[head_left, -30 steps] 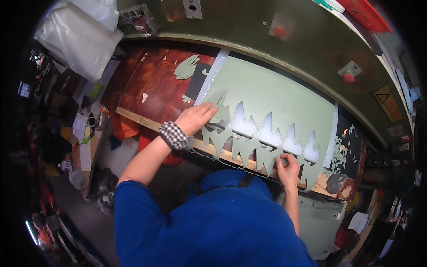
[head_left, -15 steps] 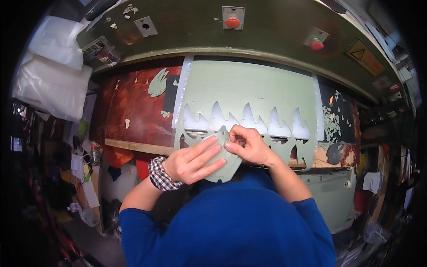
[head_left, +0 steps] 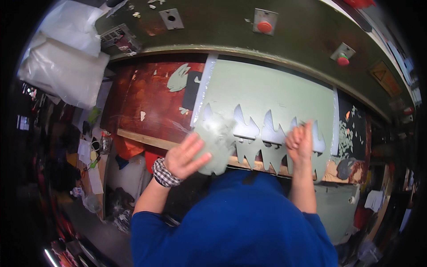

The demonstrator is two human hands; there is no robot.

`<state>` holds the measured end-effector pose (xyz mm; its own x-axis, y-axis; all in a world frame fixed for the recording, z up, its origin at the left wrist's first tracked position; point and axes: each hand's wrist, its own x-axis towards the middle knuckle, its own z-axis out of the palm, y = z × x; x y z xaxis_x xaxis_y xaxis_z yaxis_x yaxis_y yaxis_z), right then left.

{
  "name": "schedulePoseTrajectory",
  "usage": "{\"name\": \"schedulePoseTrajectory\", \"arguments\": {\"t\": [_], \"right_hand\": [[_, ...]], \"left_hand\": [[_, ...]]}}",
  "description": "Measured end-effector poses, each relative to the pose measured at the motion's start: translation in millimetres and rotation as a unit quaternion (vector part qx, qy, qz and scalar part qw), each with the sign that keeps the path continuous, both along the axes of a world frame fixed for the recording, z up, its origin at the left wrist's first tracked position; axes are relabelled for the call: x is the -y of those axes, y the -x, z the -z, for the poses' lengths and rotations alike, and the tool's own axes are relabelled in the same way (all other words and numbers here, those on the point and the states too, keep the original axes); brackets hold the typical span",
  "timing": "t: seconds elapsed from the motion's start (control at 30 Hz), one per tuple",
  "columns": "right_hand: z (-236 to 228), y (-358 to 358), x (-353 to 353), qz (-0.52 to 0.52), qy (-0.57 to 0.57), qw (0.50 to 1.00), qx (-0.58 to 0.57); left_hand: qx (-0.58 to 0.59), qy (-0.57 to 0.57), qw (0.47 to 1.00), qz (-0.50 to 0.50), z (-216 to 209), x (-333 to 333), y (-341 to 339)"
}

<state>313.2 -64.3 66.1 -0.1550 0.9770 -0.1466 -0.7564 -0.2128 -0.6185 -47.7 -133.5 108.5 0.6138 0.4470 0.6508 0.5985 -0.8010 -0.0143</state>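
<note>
We find the grey-green cut piece point(head_left: 216, 149) at the front edge of the work surface, over the left end of the matching sheet point(head_left: 275, 86), its outline softened by blur. The left hand point(head_left: 187, 155) is spread wide, fingers and thumb overlapping the left side of the piece; we cannot tell how firmly it bears on it. The right hand point(head_left: 300, 142) is narrow, fingers bunched above the right-hand part of the sheet, and blur keeps us from telling whether anything sits between them. We judge the piece light, thin and flexible, apt to bend or slide rather than break, and we cannot count its layers. Its broad body looks the sound place to take hold, with a flat palm beneath or a thumb and fingers across the side; the slender points would likely fold or tear. The sheet is smooth and matt, pierced by a row of pointed openings with a pale, glossy surface showing through, and its narrow webs hang over a raw wooden strip point(head_left: 147, 139). We note a scuffed red-brown board point(head_left: 149, 100) at left, bearing a leaf-like offcut point(head_left: 179, 78), and small angular scraps point(head_left: 346, 138) on a dark surface at right.
</note>
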Motion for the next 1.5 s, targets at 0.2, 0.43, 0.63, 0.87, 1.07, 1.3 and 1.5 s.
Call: {"name": "schedulePoseTrajectory", "arguments": {"t": [0.2, 0.43, 0.63, 0.87, 1.07, 1.3, 1.5], "right_hand": [[35, -81, 51, 0.192, 0.117, 0.941, 0.253], [61, -159, 78, 0.315, 0.111, 0.730, 0.596], [78, -209, 100, 0.327, 0.094, 0.377, 0.862], [93, -273, 83, 0.295, 0.173, 0.398, 0.851], [99, -300, 95, 0.256, 0.104, 0.390, 0.878], [95, -296, 110, 0.358, 0.122, 0.464, 0.801], [62, -292, 119, 0.518, 0.077, 0.844, 0.115]], "left_hand": [[0.064, 0.089, 0.948, -0.300, 71, -52, 90], [-0.045, 0.177, 0.882, -0.435, 94, -67, 79], [0.046, 0.224, 0.918, -0.325, 89, -68, -29], [0.090, 0.266, 0.835, -0.473, 95, -74, -43], [-0.029, 0.414, 0.716, -0.562, 82, -24, -51], [0.060, 0.247, 0.893, -0.371, 91, -94, -95], [0.019, 0.237, 0.951, -0.196, 116, -147, -290]]}}
